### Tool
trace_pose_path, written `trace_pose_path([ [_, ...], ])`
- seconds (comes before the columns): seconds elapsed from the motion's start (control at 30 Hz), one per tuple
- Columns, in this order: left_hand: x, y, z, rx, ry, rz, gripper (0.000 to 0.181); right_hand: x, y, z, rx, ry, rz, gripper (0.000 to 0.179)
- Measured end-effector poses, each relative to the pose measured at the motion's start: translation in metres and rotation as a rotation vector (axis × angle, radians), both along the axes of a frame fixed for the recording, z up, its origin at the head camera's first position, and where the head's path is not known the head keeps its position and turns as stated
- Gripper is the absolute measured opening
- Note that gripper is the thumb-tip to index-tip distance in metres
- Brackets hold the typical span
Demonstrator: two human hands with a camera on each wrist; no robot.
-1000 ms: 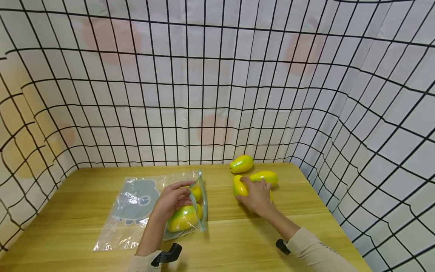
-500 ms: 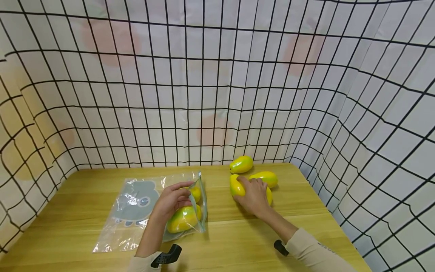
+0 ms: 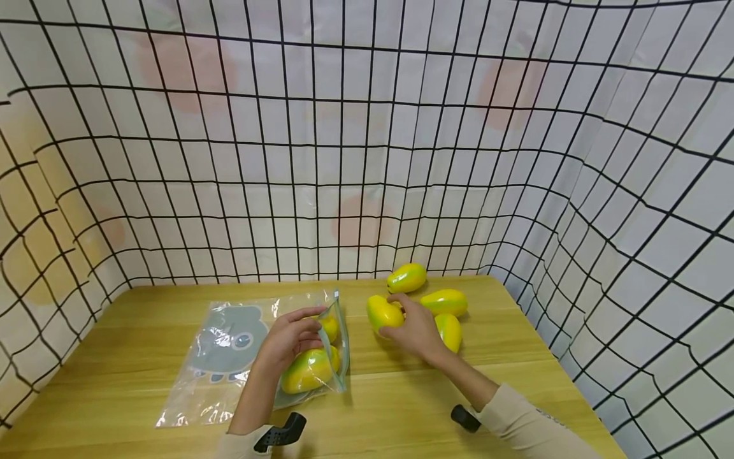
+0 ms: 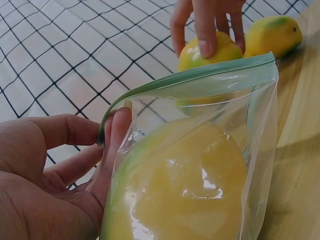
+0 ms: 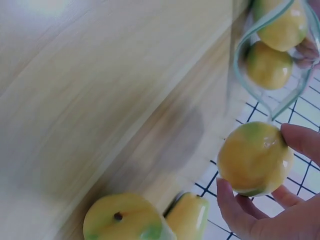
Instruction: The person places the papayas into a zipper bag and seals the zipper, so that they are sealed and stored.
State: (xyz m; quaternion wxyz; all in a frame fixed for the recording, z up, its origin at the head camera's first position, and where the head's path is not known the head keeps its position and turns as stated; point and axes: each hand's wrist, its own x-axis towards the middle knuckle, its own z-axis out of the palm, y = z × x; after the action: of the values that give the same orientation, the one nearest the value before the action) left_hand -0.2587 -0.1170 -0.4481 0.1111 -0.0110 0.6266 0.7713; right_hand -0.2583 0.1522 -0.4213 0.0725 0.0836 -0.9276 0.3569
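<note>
My left hand (image 3: pixel 287 338) pinches the open rim of a clear zip bag (image 3: pixel 189 389) lying on the table. Its thumb and a finger grip the green zip edge (image 4: pixel 200 76) in the left wrist view. Two yellow-green mangoes, a nearer one (image 3: pixel 306 373) and a farther one (image 3: pixel 331 327), lie inside the bag by its mouth. To the right of the mouth, my right hand (image 3: pixel 418 328) holds another mango (image 3: pixel 383 313) between thumb and fingers. That held mango (image 5: pixel 255 157) appears raised off the table in the right wrist view, apart from the bag.
Three loose mangoes lie on the wooden table (image 3: pixel 401 401) at the right: one at the back edge (image 3: pixel 407 278), one in the middle (image 3: pixel 446 302) and one nearer (image 3: pixel 450 331) beside my right wrist. A white, black-gridded backdrop (image 3: pixel 355 159) encloses the back and sides.
My right hand has moved left with the mango, away from the loose ones and toward the bag, uncovering the nearer loose mango. My left hand and the bag stay put.
</note>
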Motion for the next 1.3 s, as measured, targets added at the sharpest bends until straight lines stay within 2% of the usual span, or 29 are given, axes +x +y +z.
trace_pose_path([
  [0.33, 0.0, 0.001, 0.0, 0.001, -0.001, 0.001, 0.045, 0.004, -0.004, 0.005, -0.144, -0.117, 0.026, 0.057],
  [0.57, 0.0, 0.001, 0.001, 0.014, -0.002, 0.0, 0.046, 0.007, -0.006, 0.012, -0.314, -0.301, 0.048, 0.058],
  [0.77, 0.001, 0.001, 0.001, 0.016, -0.008, 0.001, 0.046, 0.008, -0.007, 0.015, -0.369, -0.43, 0.119, 0.057],
  [0.97, 0.001, 0.001, 0.001, 0.011, -0.004, 0.001, 0.046, 0.008, -0.007, 0.015, -0.379, -0.483, 0.158, 0.059],
  [1.3, 0.001, 0.002, 0.0, 0.012, 0.002, 0.016, 0.044, 0.004, -0.009, 0.011, -0.449, -0.54, 0.152, 0.06],
])
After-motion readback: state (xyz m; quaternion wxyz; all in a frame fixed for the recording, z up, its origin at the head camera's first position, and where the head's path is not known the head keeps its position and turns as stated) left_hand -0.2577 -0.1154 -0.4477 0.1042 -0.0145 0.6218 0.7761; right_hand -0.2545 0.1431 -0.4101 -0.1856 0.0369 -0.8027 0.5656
